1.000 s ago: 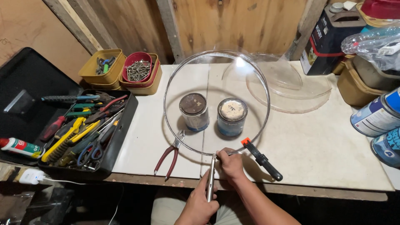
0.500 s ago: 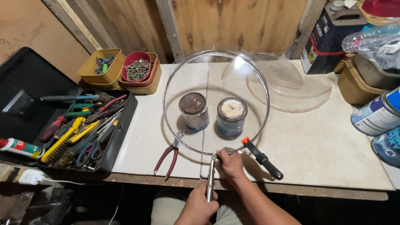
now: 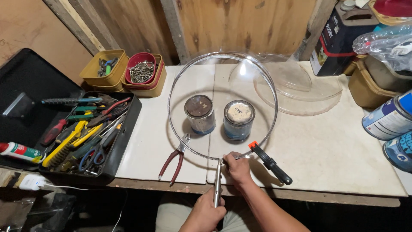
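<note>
Glass lid (image 3: 223,86) veils two tins (image 3: 200,112).

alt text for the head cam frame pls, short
A person's left hand grips a metal handle and the right hand pinches the rim of a round glass lid held over two tins on a white bench.
</note>
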